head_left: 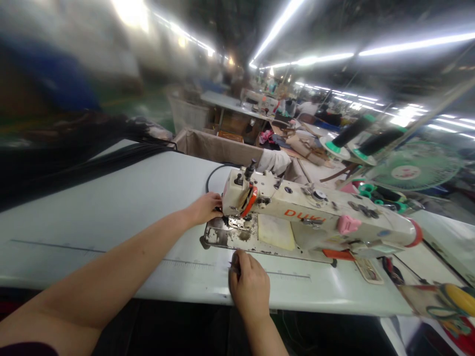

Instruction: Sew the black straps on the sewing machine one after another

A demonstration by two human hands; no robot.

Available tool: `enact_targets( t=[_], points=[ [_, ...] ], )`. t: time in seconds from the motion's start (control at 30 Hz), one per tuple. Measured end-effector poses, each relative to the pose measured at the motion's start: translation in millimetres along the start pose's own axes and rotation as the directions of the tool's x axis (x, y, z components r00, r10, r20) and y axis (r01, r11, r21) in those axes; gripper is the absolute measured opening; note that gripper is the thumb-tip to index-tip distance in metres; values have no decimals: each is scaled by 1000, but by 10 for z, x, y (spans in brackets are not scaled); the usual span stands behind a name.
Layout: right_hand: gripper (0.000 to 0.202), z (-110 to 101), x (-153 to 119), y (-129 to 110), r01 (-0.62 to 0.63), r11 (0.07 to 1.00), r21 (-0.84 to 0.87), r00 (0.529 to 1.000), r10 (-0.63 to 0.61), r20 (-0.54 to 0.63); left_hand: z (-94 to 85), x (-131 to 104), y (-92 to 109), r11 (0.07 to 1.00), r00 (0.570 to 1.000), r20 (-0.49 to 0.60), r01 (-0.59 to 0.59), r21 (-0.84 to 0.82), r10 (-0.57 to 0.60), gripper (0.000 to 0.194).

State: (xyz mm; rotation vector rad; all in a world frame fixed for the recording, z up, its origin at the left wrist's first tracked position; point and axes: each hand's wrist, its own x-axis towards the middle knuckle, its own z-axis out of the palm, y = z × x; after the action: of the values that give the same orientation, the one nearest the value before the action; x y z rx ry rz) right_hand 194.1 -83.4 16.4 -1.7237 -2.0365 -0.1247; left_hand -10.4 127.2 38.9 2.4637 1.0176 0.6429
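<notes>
A white sewing machine with orange trim stands on the pale table, and its needle area is partly hidden. My left hand reaches to the left side of the machine head, fingers bent close together beside the presser foot; what they pinch, if anything, is hidden. Behind that hand a thin black cord curves on the tabletop. Just in front of the machine's bed, my right hand is closed with its fingers curled. A small dark item shows at its thumb side, too unclear to name.
Long black strips lie across the table's left side. A ruler scale runs along the table's front. Behind stands a cloth-lined bin. Thread cones and a green fan are at right.
</notes>
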Motion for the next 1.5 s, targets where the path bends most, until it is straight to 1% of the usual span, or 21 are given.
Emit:
enact_targets(
  t=[0.1, 0.23, 0.4, 0.5, 0.67, 0.77, 0.9, 1.0, 1.07, 1.17, 1.23, 1.3, 1.37, 1.43, 1.5],
  points=[
    [40, 6, -2, 3, 4, 1000, 5, 1000, -4, -10, -29, -59, 60, 999, 999, -15, 46, 6, -46, 21],
    [39, 15, -3, 6, 6, 1000, 14, 1000, -5, -21, -51, -200, 165, 991, 991, 15, 135, 12, -135, 12],
    [39, -6, 10, -10, 9, 1000, 26, 1000, -9, -22, -41, -387, 316, 962, 960, 60, 273, 30, -274, 18],
    [38, -26, 21, -22, 5, 1000, 28, 1000, -5, -21, -52, -408, 394, 941, 938, 81, 334, 49, -337, 21],
    [37, -31, 27, -28, -5, 1000, 23, 1000, 6, -25, -36, -400, 526, 906, 903, 89, 414, 87, -421, 18],
    [39, -24, 22, -26, -1, 1000, 18, 1000, 1, -28, 13, -449, 660, 889, 886, 90, 448, 96, -456, 18],
    [40, -22, 21, -26, 2, 1000, 25, 1000, -1, -30, 87, -536, 916, 867, 861, 107, 491, 80, -497, 20],
    [39, -28, 24, -28, -5, 999, 40, 1000, 6, -20, 160, -569, 1089, 853, 845, 119, 519, 48, -521, 26],
    [37, -30, 21, -27, -11, 999, 46, 1000, 11, -13, 225, -578, 1160, 851, 845, 119, 524, 12, -522, 31],
    [36, -30, 13, -18, -14, 998, 56, 1000, 15, -22, 322, -593, 1206, 842, 839, 116, 538, -32, -532, 42],
    [35, -34, 10, -6, -17, 996, 89, 999, 20, -44, 362, -616, 1214, 840, 837, 113, 542, -35, -535, 42],
    [33, -54, 9, 14, -21, 986, 164, 997, 33, -67, 373, -656, 1219, 851, 846, 127, 525, -20, -518, 37],
    [32, -96, 7, 42, -31, 961, 276, 996, 54, -75, 361, -710, 1225, 871, 859, 162, 491, 5, -485, 37],
    [30, -161, -10, 76, -58, 915, 400, 994, 89, -59, 341, -771, 1240, 888, 866, 208, 457, 38, -455, 46],
    [25, -241, -56, 117, -111, 854, 508, 989, 146, -29, 318, -824, 1270, 899, 864, 251, 431, 77, -436, 59]
  ],
)
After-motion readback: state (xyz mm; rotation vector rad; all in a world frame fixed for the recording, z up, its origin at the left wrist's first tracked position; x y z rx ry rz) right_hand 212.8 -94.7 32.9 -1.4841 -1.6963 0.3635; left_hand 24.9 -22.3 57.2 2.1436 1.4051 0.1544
